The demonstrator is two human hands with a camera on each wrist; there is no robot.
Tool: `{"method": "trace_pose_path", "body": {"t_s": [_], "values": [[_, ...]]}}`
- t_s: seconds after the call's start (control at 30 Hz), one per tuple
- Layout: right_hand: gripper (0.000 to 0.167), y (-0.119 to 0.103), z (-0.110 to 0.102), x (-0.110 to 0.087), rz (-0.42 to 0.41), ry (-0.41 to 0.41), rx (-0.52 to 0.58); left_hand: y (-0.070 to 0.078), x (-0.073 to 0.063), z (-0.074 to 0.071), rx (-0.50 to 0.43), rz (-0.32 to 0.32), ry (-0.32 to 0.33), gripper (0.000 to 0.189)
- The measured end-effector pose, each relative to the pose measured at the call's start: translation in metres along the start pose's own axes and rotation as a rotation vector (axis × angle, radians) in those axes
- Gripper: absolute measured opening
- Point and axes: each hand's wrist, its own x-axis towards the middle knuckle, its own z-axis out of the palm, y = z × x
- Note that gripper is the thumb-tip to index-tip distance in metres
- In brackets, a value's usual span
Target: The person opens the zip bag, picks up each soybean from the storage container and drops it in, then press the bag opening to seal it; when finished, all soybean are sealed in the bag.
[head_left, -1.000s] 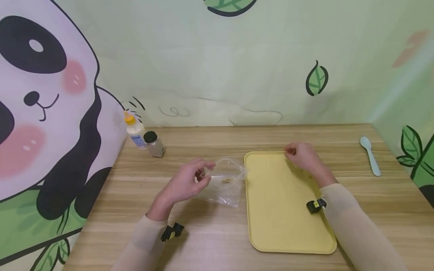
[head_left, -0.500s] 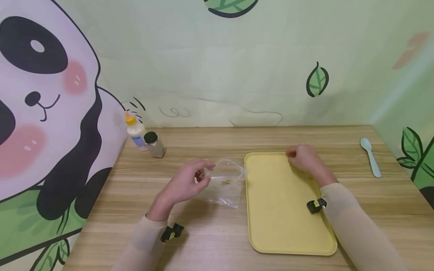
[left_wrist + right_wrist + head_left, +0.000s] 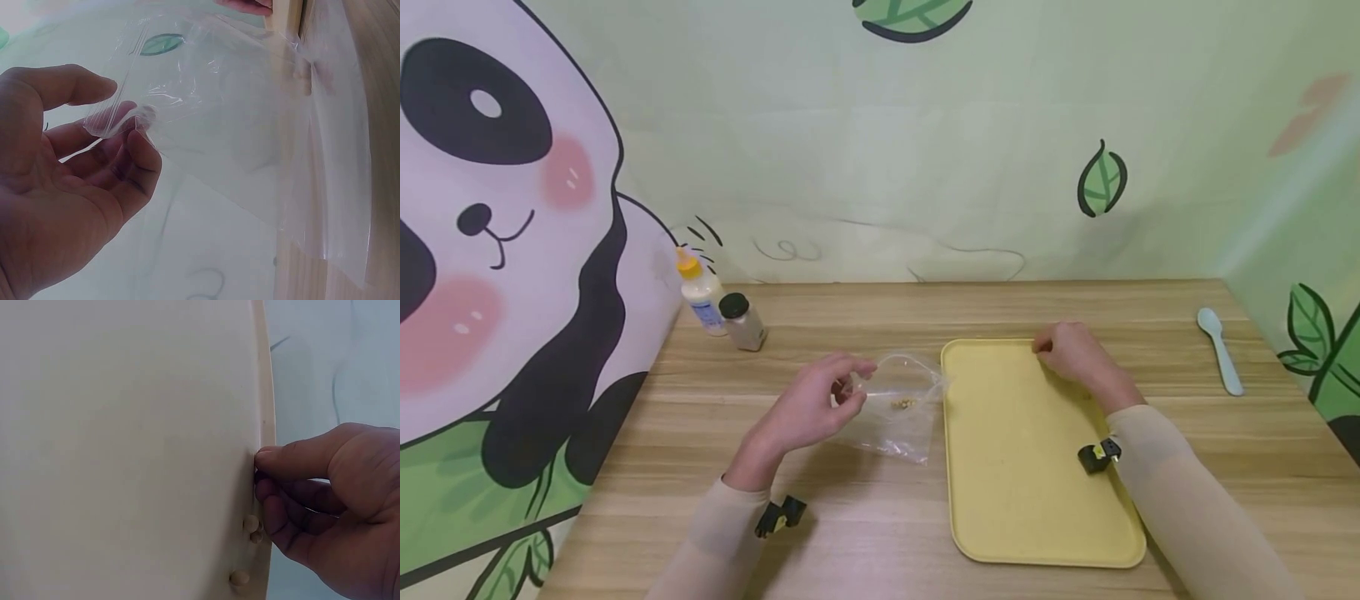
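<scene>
A clear plastic bag (image 3: 891, 429) stands mouth-up on the wooden table, with several small golden pieces (image 3: 904, 403) inside. My left hand (image 3: 812, 402) holds its edge in the curled lower fingers; thumb and forefinger stand apart, as the left wrist view shows of the bag (image 3: 219, 119). My right hand (image 3: 1075, 354) is at the far rim of the yellow tray (image 3: 1022, 475), thumb and fingertips drawn together just inside it. In the right wrist view, small round tan balls (image 3: 239, 578) lie by the rim below those fingers (image 3: 275, 515). Whether anything is between the fingertips is hidden.
A bottle with a yellow cap (image 3: 702, 296) and a dark-lidded jar (image 3: 743, 325) stand at the back left. Far right lies a pale blue spoon (image 3: 1221, 354). A panda-printed wall (image 3: 880, 150) borders the table behind.
The right hand has shifted very slightly along the tray's far rim. The left hand keeps its hold on the bag, almost unmoved.
</scene>
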Motion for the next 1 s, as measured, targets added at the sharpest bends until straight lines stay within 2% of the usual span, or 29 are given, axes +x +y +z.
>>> {"method": "trace_pose_path", "body": {"t_s": [0.47, 0.73, 1.0], "values": [[0.013, 0.0018, 0.0028, 0.0017, -0.037, 0.03, -0.02, 0.0009, 0.0002, 0.0004, 0.002, -0.009, -0.005, 0.033], [0.011, 0.0013, 0.0022, 0.0016, -0.031, 0.027, -0.024, 0.0018, 0.0009, 0.0001, 0.006, -0.006, -0.009, 0.034], [0.012, -0.0053, -0.0003, 0.0006, 0.02, -0.008, -0.02, 0.003, 0.0003, 0.0001, 0.004, -0.014, -0.009, 0.034]]}}
